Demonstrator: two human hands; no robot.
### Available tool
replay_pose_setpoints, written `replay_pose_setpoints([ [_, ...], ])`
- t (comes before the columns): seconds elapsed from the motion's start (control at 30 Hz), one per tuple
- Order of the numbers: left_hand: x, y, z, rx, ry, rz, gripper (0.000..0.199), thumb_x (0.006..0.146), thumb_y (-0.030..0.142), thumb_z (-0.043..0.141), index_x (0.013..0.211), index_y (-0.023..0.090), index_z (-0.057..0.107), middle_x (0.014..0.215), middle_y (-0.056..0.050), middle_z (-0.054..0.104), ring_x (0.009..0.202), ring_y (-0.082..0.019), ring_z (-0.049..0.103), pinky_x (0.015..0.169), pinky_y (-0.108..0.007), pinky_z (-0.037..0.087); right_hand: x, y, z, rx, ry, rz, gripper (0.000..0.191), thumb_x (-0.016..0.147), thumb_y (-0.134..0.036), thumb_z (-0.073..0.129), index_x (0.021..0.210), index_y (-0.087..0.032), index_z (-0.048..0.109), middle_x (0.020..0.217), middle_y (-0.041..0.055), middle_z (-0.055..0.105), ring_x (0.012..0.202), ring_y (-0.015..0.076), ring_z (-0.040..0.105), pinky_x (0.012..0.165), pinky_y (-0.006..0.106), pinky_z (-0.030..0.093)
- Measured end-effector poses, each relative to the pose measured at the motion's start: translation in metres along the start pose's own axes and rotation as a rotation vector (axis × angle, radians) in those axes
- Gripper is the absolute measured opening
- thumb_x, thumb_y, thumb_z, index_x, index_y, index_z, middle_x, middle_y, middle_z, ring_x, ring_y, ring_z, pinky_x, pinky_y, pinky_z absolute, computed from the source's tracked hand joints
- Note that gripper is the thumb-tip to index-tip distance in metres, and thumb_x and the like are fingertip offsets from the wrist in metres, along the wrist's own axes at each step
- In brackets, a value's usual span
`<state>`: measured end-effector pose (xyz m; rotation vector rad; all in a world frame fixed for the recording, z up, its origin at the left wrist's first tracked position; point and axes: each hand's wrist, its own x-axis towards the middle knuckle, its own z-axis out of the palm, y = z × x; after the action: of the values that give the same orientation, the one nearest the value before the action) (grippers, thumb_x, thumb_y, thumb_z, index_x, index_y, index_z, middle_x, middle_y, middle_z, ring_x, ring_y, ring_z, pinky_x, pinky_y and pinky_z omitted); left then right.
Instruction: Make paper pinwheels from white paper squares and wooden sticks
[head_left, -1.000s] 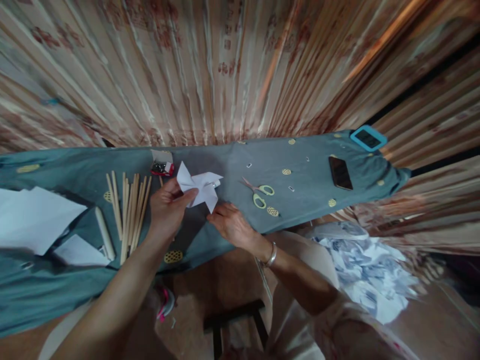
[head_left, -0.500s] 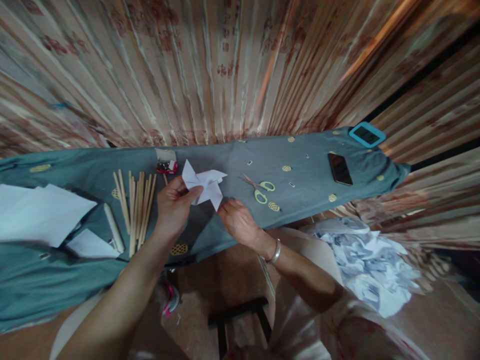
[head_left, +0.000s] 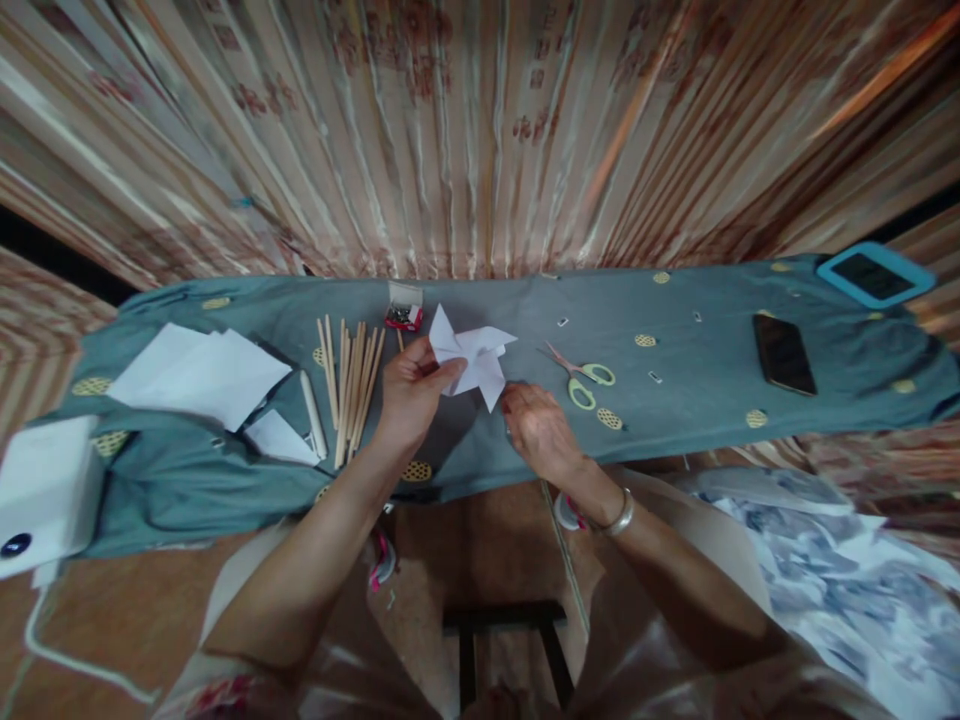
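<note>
Bottom centre, nearest: dark stool [head_left: 504,617] between the person's legs. Lower right: heap of white-and-grey scraps [head_left: 832,570]. Lower left: white box-shaped device [head_left: 49,490] on the table corner, cable [head_left: 82,665] hanging off; a round dark spot on it carries a pale mark, illegible.

Mid-frame: left hand [head_left: 412,395] pinches a white paper pinwheel [head_left: 474,360] at its left side, thumb on top. Pinwheel is at frame centre, above the green cloth [head_left: 705,385]. Right hand [head_left: 541,428], silver bracelet [head_left: 622,512] at the wrist, has fingers curled in just beside the pinwheel's lower tip; cannot tell whether it grips anything.

Left of centre: bundle of wooden sticks [head_left: 352,390], slim white tool [head_left: 313,415], small paper piece [head_left: 281,437], larger white sheets [head_left: 199,372]. Right of centre: scissors [head_left: 577,372] with yellow-green handles, blades partly spread. Further right: dark-screened phone [head_left: 784,353].

Far edge: small red box [head_left: 403,320] with lid up, dark bits inside, print too small to read; upper right, blue-framed device [head_left: 876,275], screen unreadable. Behind: curtain [head_left: 465,150] with printed characters near top centre, too blurred to read.

Versus half a second ago: view has swung left, so everything sits further right; the white device has come into frame. Left-hand pinch unchanged.
</note>
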<state>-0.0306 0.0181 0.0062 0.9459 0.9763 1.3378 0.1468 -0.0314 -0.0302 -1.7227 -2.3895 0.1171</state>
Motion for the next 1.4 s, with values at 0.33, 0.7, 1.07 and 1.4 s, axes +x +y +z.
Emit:
replay_pose_setpoints([
  [0.33,-0.001,0.0,-0.001,-0.024,0.004,0.011,0.035,0.057,0.022,0.086,0.089,0.019,0.071,0.079,0.001,0.076,0.066,-0.014,0.069,0.065,-0.026,0.054,0.002,0.014,0.005,0.155,0.086,-0.012,0.025,0.091,-0.01,0.043,0.097,-0.011,0.066,0.119,0.0203,0.068,0.108,0.0296,0.061,0.098,0.043,0.046],
  [0.7,-0.001,0.002,0.011,-0.006,-0.027,0.044,0.036,0.061,0.024,0.085,0.093,0.02,0.07,0.083,-0.001,0.076,0.074,-0.019,0.071,0.07,-0.03,0.055,0.004,0.025,-0.057,0.665,0.484,0.004,0.01,0.09,-0.032,0.063,0.089,-0.022,0.064,0.152,0.0076,0.046,0.138,0.0301,0.048,0.115,0.056,0.037],
  [1.07,-0.009,0.016,0.044,-0.031,-0.095,0.058,0.037,0.058,0.023,0.087,0.091,0.019,0.071,0.081,0.0,0.076,0.07,-0.018,0.07,0.065,-0.027,0.055,0.008,0.0,-0.062,0.708,0.547,-0.056,0.007,0.093,-0.031,0.061,0.092,-0.025,0.065,0.162,-0.0019,0.031,0.148,0.0281,0.036,0.119,0.052,0.036],
  [1.4,-0.008,0.014,0.045,-0.05,-0.108,0.041,0.036,0.06,0.023,0.086,0.092,0.019,0.071,0.083,-0.001,0.076,0.074,-0.018,0.071,0.069,-0.03,0.055,0.014,0.008,-0.059,0.82,0.518,-0.055,0.014,0.093,-0.04,0.062,0.095,-0.026,0.067,0.16,-0.0017,0.036,0.15,0.028,0.031,0.123,0.055,0.026],
])
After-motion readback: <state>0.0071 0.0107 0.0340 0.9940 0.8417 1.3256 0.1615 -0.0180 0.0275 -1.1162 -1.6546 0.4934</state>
